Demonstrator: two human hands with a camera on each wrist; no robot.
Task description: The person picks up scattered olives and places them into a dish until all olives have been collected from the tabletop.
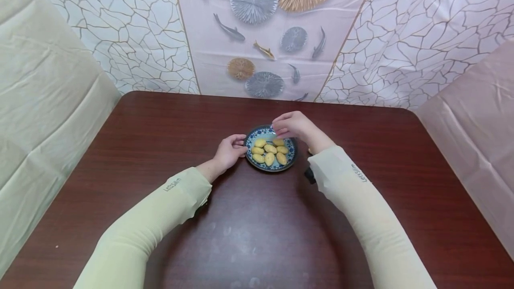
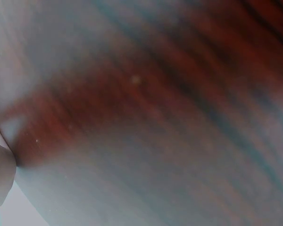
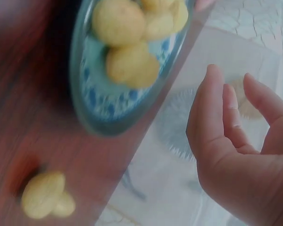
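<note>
A round blue-and-white patterned plate [image 1: 290, 157] sits on the dark red-brown table, holding several small yellow oval pieces [image 1: 270, 158] that look like potatoes. At its left rim is my left hand [image 1: 228, 151], with fingertips and thumb touching the edge. Above the plate's far right part hovers my right hand [image 1: 295, 126]; the right wrist view shows its fingers bent and apart from the thumb, holding nothing. Beside the plate, two more yellow pieces [image 3: 43, 194] lie on the table, mostly hidden by my right wrist in the head view.
The wooden table [image 1: 180, 119] reaches back to a wall cloth [image 1: 281, 52] printed with discs and fish. Pale cloths hang at the left and right sides. A small black object [image 1: 310, 175] shows under my right wrist.
</note>
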